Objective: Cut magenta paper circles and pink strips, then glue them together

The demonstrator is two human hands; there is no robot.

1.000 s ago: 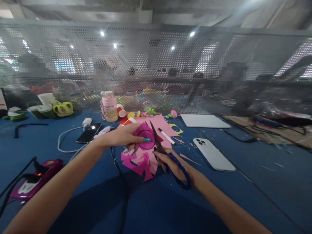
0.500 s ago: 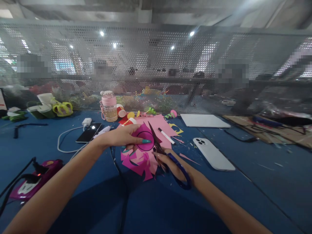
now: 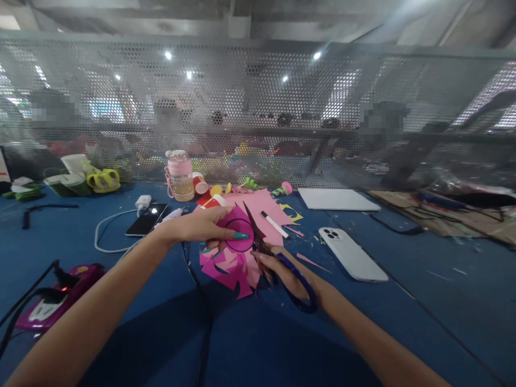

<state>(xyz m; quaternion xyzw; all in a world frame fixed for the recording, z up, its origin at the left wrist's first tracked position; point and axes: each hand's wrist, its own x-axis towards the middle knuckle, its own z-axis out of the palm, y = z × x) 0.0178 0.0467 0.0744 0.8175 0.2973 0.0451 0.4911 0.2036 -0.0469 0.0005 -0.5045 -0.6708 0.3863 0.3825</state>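
Note:
Between the thumb and fingers of my left hand (image 3: 205, 227) is a magenta piece of paper (image 3: 238, 245), marked with a black circle outline. My right hand (image 3: 278, 266) grips a pair of scissors (image 3: 300, 285) with dark blue handles. The blades point up and away, parted along the right side of the circle, at the paper's edge. Magenta paper scraps (image 3: 226, 274) lie just below the held piece. Beneath and behind are light pink sheets (image 3: 264, 207), with a white marker (image 3: 275, 224) resting on them.
A white phone (image 3: 352, 255) lies to the right, a white flat sheet or board (image 3: 338, 199) behind it. On the left are a black phone (image 3: 147, 219) with a charging cable, a pink-lidded bottle (image 3: 180, 174) and a magenta power strip (image 3: 60, 298). A perforated metal screen (image 3: 258, 97) stands behind.
The hands, paper and scissors hold nearly the same place. The marked circle has shifted very slightly left and down; the blades look much the same.

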